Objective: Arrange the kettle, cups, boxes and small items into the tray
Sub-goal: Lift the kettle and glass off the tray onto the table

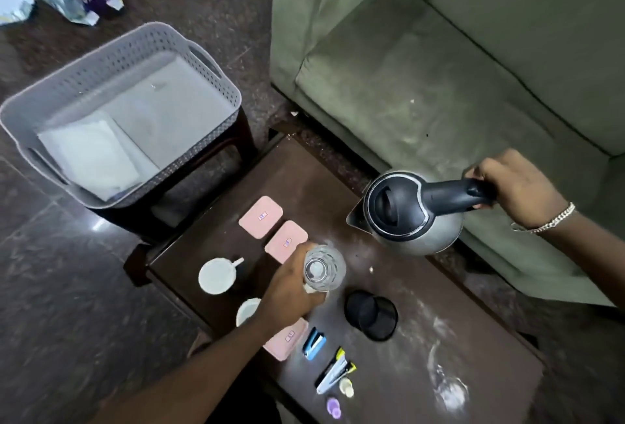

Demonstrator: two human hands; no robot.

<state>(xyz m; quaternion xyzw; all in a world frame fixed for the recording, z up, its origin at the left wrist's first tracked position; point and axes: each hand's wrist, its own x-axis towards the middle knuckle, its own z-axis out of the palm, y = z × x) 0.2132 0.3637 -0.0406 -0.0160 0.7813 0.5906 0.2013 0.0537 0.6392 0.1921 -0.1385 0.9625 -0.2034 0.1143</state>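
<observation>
While the right hand (517,187) is wrapped around the black handle of the kettle (411,214), that steel kettle hangs lifted at the far right edge of the dark table (439,339), spout turned left and lid shut. A silver bracelet (544,220) circles the wrist. The left hand (291,291) is clamped on a clear glass (324,267), seen from above, near the middle of the table.

Just beyond the glass lie two pink boxes (273,231) in a diagonal row, and a third pink box (285,339) shows partly under the left forearm. One white cup (218,275) stands at the left side of the table with its handle pointing far-right; a second white cup (248,311) is half hidden by the left wrist.

Toward the near side sit a black mesh holder (372,315) on its side, a blue stapler (314,344), a sachet (333,373) (print too small to read), a small pale bottle (346,386) and a purple item (333,406).

Far left, well apart from the table, the grey perforated tray (216,85) rests on a dark stool (236,139), holding only white paper (91,153). A green sofa (439,68) fills the far right.
</observation>
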